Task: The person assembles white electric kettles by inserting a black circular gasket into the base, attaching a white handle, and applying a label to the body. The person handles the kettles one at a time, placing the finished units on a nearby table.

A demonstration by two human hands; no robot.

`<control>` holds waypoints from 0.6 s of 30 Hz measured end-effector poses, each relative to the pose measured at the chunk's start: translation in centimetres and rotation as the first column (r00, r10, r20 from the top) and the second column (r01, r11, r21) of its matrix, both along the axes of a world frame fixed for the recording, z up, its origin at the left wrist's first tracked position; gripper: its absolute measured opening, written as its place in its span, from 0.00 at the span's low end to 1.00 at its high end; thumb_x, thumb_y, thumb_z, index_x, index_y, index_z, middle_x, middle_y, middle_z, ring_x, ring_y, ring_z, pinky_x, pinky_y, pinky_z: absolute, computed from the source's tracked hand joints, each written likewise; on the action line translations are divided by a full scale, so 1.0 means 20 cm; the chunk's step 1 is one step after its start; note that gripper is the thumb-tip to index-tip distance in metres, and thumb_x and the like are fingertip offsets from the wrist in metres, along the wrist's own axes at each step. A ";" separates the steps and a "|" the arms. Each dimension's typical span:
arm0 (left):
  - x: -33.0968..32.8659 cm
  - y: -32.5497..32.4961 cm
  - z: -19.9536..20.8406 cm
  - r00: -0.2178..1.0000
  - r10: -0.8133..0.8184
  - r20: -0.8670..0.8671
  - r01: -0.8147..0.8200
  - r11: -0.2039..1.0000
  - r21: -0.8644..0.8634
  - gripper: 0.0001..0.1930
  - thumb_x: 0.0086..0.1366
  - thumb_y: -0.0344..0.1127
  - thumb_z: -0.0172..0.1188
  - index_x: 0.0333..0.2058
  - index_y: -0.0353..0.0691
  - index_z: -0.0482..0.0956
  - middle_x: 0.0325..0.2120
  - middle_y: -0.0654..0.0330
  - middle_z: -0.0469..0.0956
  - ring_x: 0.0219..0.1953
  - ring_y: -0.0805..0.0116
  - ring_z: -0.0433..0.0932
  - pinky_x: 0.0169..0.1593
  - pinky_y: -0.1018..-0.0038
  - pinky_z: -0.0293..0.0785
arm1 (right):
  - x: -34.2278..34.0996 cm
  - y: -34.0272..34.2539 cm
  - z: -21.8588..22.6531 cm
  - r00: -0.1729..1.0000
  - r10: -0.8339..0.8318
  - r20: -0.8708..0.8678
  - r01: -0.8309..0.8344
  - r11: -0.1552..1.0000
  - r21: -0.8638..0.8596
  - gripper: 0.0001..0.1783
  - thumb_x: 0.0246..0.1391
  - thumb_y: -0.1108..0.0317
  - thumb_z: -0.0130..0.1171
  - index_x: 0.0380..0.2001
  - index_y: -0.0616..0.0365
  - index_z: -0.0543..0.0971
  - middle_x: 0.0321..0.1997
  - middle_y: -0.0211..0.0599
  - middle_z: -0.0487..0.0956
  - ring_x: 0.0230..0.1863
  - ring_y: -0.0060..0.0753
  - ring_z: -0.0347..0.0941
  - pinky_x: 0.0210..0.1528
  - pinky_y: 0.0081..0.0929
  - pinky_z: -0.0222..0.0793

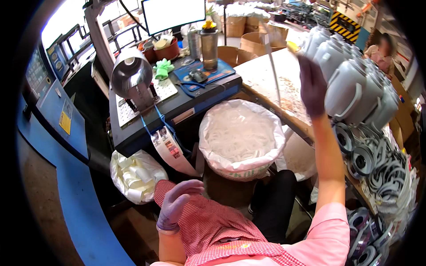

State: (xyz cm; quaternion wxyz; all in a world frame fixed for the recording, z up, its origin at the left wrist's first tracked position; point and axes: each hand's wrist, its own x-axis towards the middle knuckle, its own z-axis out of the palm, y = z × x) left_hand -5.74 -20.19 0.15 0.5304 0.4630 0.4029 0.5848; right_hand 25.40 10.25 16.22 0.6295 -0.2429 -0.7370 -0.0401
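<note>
My left hand point(175, 204), in a purple glove, hovers over my red-checked apron point(213, 210). Its fingers are loosely curved and apart, with nothing in them. My right hand point(312, 86), in a dark purple glove, is raised at arm's length beside the grey plastic jugs point(348, 88). Those fingers look pressed together; a small yellow thing point(292, 46) shows by their tips, but I cannot make out what they hold. A thin pale strip point(272, 66) hangs to the left of that hand. Below stands a white-lined basket point(242, 170) full of translucent plastic rings.
A bag of white pieces point(136, 177) and a label roll point(171, 150) are at left. The dark bench carries pliers point(191, 84), a bottle point(209, 48) and a metal cylinder point(131, 73). Grey ring parts point(381, 164) pile up at right. Another person point(382, 55) is far right.
</note>
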 end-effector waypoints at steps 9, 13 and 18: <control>-0.35 -0.36 -0.45 0.664 0.730 0.163 -0.701 0.684 -0.202 0.23 0.76 0.42 0.51 0.57 0.26 0.75 0.46 0.51 0.82 0.46 0.62 0.82 0.53 0.68 0.76 | -0.12 0.05 -0.49 0.554 0.832 -0.041 -0.267 0.130 -0.955 0.20 0.69 0.62 0.56 0.56 0.64 0.81 0.55 0.40 0.83 0.56 0.30 0.78 0.66 0.30 0.68; -0.42 -0.87 -1.04 0.426 0.723 -0.545 -0.848 0.109 -0.518 0.18 0.77 0.41 0.51 0.57 0.39 0.79 0.39 0.58 0.83 0.37 0.63 0.81 0.43 0.67 0.78 | -0.44 -0.50 -1.48 0.096 0.992 0.084 0.272 0.055 -0.961 0.29 0.69 0.44 0.44 0.56 0.55 0.79 0.59 0.51 0.81 0.64 0.53 0.73 0.68 0.46 0.64; -0.06 -1.39 -1.56 0.925 0.030 -0.379 -0.379 -0.017 -0.925 0.18 0.77 0.41 0.51 0.56 0.39 0.79 0.40 0.58 0.83 0.39 0.64 0.81 0.45 0.68 0.78 | -0.49 -1.14 -2.56 -0.427 0.832 0.355 0.172 0.460 -0.871 0.29 0.66 0.46 0.46 0.48 0.61 0.82 0.53 0.58 0.82 0.57 0.60 0.78 0.60 0.52 0.71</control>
